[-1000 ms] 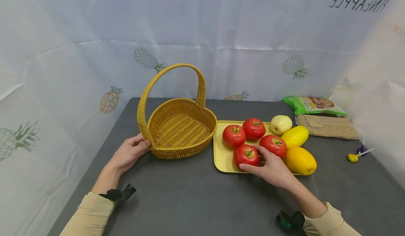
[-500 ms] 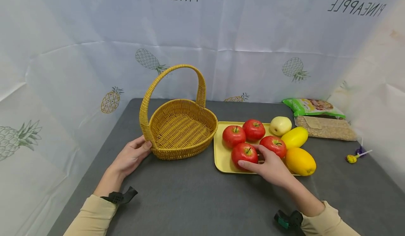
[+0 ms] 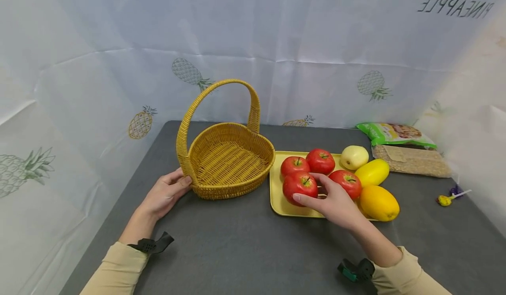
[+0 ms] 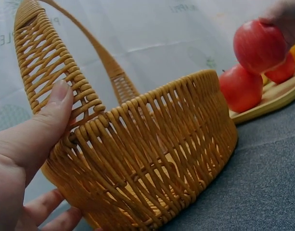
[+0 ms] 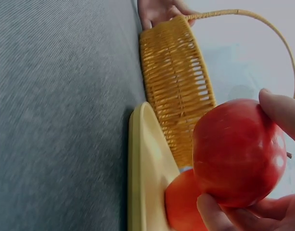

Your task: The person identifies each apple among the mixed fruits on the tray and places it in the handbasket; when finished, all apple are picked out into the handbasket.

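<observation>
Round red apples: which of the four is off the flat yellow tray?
The frontmost round red apple, held in the person's right hand above the yellow tray; the other three apples sit on it.

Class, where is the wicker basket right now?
In the head view, the wicker basket stands left of the yellow tray, held by the left hand.

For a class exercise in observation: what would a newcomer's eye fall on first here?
Probably the golden wicker basket, left of centre in the head view, with its tall arched handle. Next, the glossy red apple in the right grip, raised above the yellow tray.
</observation>
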`<state>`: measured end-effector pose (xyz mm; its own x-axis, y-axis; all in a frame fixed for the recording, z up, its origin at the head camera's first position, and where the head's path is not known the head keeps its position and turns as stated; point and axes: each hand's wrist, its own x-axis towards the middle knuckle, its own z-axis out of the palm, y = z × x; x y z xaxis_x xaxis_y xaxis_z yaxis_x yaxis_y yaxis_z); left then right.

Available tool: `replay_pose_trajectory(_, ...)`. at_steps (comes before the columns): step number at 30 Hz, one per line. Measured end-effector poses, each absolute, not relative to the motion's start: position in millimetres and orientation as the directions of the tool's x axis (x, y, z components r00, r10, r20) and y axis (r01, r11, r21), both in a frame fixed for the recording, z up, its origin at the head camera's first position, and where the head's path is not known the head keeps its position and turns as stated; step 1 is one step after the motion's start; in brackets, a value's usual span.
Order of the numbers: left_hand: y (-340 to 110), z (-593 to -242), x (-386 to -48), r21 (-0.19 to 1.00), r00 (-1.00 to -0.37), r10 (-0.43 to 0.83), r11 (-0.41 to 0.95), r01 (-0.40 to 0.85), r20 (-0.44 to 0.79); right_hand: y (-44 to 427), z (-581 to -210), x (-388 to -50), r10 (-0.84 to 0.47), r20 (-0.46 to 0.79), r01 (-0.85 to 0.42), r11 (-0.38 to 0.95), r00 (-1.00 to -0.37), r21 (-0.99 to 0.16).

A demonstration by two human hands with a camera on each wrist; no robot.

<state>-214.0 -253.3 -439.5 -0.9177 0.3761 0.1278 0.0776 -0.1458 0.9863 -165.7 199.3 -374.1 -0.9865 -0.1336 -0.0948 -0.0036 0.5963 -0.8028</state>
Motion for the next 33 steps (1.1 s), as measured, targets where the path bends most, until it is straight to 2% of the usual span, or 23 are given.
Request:
replay_pose_trajectory(20,-257.6,-437.5,-210.1,0.983,-0.911,0.390,-0.166,0.074,0.135,173.7,-352.6,-180.0,-0.158,-0.073,-0.032,0.578,-0.985,-0.815)
replay_pose_trajectory(33,-255.0,-435.7,-205.6,0.977,-0.912,0.378,-0.191,0.092,0.160,159.3,-347.0,-202.1,-0.186,-0.073,-0.032,0.505,-0.980,-0.863)
